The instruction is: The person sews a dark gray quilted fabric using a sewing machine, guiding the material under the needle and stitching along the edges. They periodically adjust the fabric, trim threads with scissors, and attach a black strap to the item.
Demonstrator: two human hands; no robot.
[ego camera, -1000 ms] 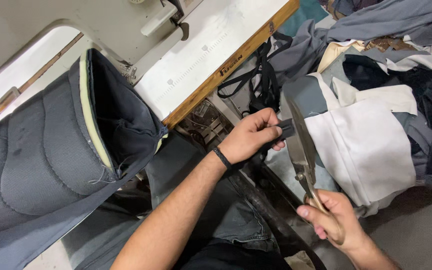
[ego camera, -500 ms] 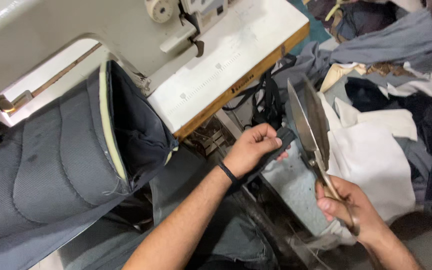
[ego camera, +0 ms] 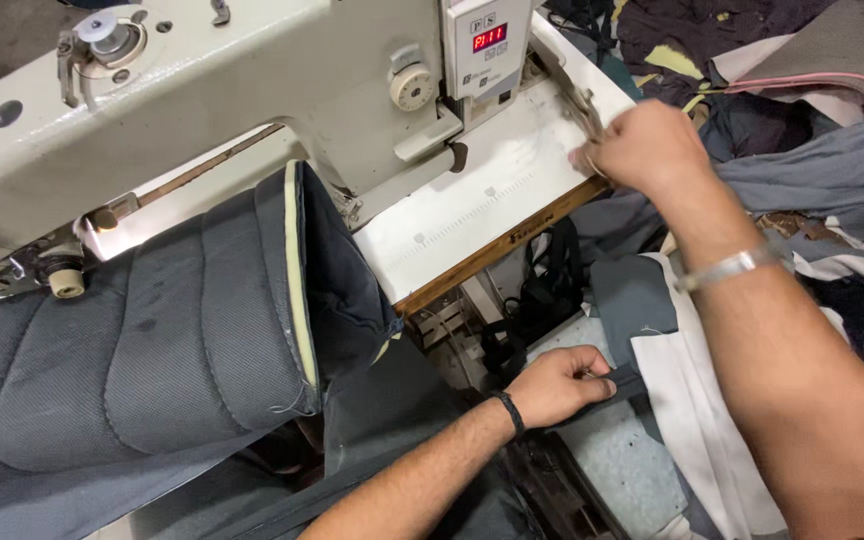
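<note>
Two hands apart now: right hand (ego camera: 642, 148) has carried the shears up to the far worktop (ego camera: 472, 210), fingers closed; left hand (ego camera: 557, 385) still pinches grey fabric strip (ego camera: 624, 384) low, near.

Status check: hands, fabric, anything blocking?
Left hand gripping dark strap. Right hand at table edge, grasp unclear. Quilted cover draped under sewing machine.
</note>
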